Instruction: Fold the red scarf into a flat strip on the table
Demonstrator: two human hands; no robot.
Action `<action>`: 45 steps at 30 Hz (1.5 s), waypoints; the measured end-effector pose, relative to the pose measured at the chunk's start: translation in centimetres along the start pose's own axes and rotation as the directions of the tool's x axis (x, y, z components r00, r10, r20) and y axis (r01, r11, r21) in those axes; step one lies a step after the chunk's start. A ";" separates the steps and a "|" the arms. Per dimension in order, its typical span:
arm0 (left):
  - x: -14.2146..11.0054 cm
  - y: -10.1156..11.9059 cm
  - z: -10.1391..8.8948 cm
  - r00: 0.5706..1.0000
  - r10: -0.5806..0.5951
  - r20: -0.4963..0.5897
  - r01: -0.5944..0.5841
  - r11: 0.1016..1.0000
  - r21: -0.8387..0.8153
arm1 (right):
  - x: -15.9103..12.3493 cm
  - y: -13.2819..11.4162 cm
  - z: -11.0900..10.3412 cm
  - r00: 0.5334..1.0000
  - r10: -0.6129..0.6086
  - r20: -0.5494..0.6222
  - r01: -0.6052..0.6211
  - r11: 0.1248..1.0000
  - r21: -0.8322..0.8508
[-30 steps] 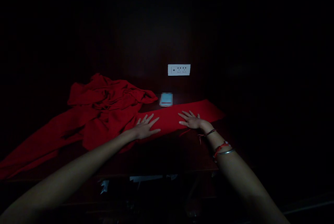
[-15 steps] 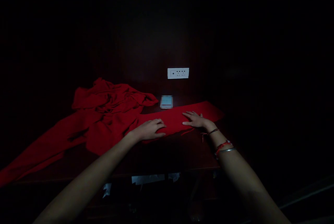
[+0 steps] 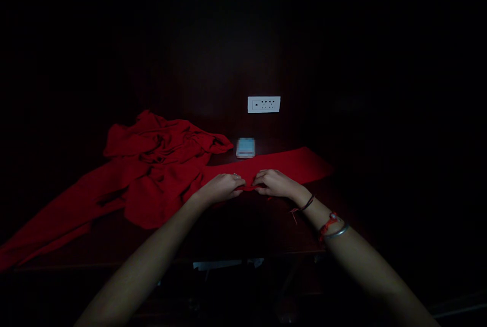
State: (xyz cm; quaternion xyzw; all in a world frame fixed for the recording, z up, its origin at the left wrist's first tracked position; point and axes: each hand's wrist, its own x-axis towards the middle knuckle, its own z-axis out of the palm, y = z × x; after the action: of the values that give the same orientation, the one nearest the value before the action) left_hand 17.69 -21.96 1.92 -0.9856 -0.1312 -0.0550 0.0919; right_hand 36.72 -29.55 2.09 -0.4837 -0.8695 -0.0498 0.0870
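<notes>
A red cloth (image 3: 160,136) lies across the dark table, heaped in loose folds at the left. Its flat strip (image 3: 304,163) stretches out to the right beneath my hands. Along the near edge of this strip, my left hand (image 3: 221,187) has its fingers curled and closed on the fabric. My right hand (image 3: 277,184) is a short gap away, fingers bent and pinching the same edge. A little of the edge shows raised between the two hands. The fingertips are partly hidden.
Behind the strip, a small pale blue square item (image 3: 245,148) sits near the wall, its surface blurred. A white socket panel (image 3: 264,104) is fixed on the dark wall above it. Below the table's front edge (image 3: 266,254) some pale pieces (image 3: 216,265) show dimly.
My right hand has moved left and toward me, from lying spread on the strip to pinching its near edge. My left hand has curled its fingers onto that edge.
</notes>
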 end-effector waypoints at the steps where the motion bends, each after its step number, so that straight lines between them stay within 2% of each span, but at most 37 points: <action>1: 0.0 0.1 -0.1 1.000 -0.004 0.003 0.004 1.000 -0.002 | 0.0 -0.1 -0.1 1.000 -0.004 0.000 0.004 1.000 -0.010; 7: 0.0 -0.2 -0.4 0.998 -0.060 -0.006 0.060 0.997 -0.042 | 0.2 -0.5 -0.1 1.000 0.011 0.016 -0.009 0.995 -0.102; 12: -0.5 -0.1 -0.7 0.999 -0.051 0.008 0.052 0.993 -0.103 | 0.3 -0.3 0.0 0.997 0.064 -0.050 -0.069 0.993 -0.097; 15: -0.4 0.7 -0.7 0.999 -0.047 -0.003 0.047 0.998 -0.044 | 0.3 -0.1 0.3 0.994 0.080 -0.080 -0.086 0.994 -0.067; 19: -0.1 1.3 -0.4 0.991 -0.130 -0.039 0.132 0.989 0.064 | 0.4 0.3 0.7 0.988 0.097 -0.117 -0.101 0.994 -0.029; 23: -0.2 1.4 0.0 0.991 -0.121 -0.063 0.125 0.990 0.064 | 0.3 0.4 0.7 0.990 0.091 -0.106 -0.088 0.996 0.030; 26: -0.1 1.5 0.1 0.996 -0.068 -0.053 0.068 0.998 0.008 | 0.0 0.5 0.3 0.999 0.033 -0.014 -0.032 0.995 0.096; 29: -0.1 1.5 -0.1 1.000 0.006 -0.007 -0.007 0.992 -0.129 | -0.3 0.7 -0.2 0.998 -0.001 0.059 -0.007 0.991 0.136; 33: -0.4 0.7 -0.7 0.990 0.120 0.078 -0.086 0.934 -0.347 | -0.5 0.9 -0.8 0.992 -0.027 0.120 0.003 0.981 0.191; 35: -0.6 0.1 -0.8 0.988 0.130 0.080 -0.086 0.908 -0.409 | -0.6 1.1 -1.0 0.989 -0.020 0.148 -0.016 0.971 0.238; 37: -0.4 -0.6 -0.6 0.996 0.075 0.043 -0.050 0.904 -0.424 | -0.6 1.2 -1.0 0.992 0.008 0.128 -0.043 0.961 0.274; 39: 0.2 -1.2 0.0 0.998 -0.059 -0.022 0.045 0.918 -0.395 | -0.5 1.4 -0.5 0.995 0.088 0.036 -0.095 0.960 0.265; 41: 1.1 -1.5 0.7 0.979 -0.194 -0.068 0.159 0.922 -0.354 | -0.4 1.7 0.2 0.981 0.189 -0.037 -0.177 0.962 0.208; 43: 2.2 -1.7 1.5 0.963 -0.269 -0.018 0.250 0.914 -0.320 | -0.5 2.0 0.9 0.957 0.289 0.036 -0.291 0.945 0.148; 45: 2.9 -1.9 2.1 0.936 -0.314 0.159 0.348 0.892 -0.288 | -0.6 2.3 1.4 0.902 0.367 0.226 -0.399 0.910 0.113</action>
State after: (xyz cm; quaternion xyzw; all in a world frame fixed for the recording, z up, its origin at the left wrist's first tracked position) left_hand 20.12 -19.05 0.56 -0.9522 -0.2917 -0.0364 -0.0826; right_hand 38.82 -28.63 0.62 -0.6397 -0.7625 0.0856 0.0451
